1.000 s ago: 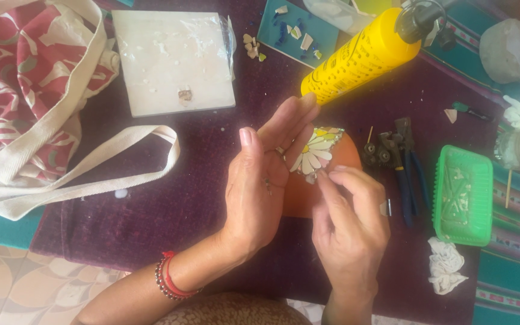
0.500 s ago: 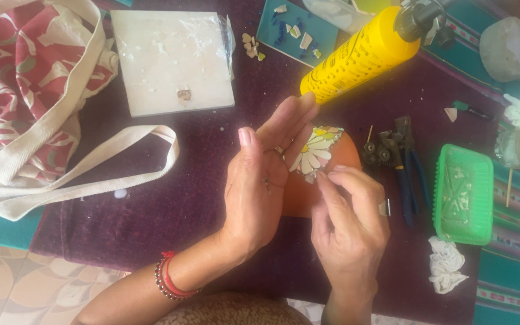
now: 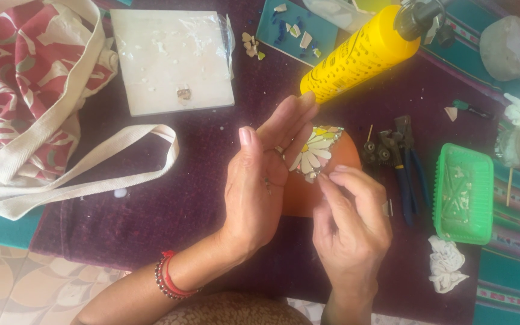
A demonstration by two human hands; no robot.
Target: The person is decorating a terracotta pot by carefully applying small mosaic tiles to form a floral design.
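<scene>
The left hand (image 3: 259, 180), fingers flat and released, steadies an orange pot (image 3: 299, 195); the right hand (image 3: 350, 216) fingers pinch a mosaic shard (image 3: 315, 177) against its daisy.

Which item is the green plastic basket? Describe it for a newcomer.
Start at the purple cloth covering the table, then go to its right edge beside the blue-handled pliers. The green plastic basket lies there: the only bright green, rectangular, ribbed tray, holding pale shards.

Soft, even daylight with faint shadows, a mild glare on the yellow bottle (image 3: 356, 57), and slightly hazy corners.
</scene>
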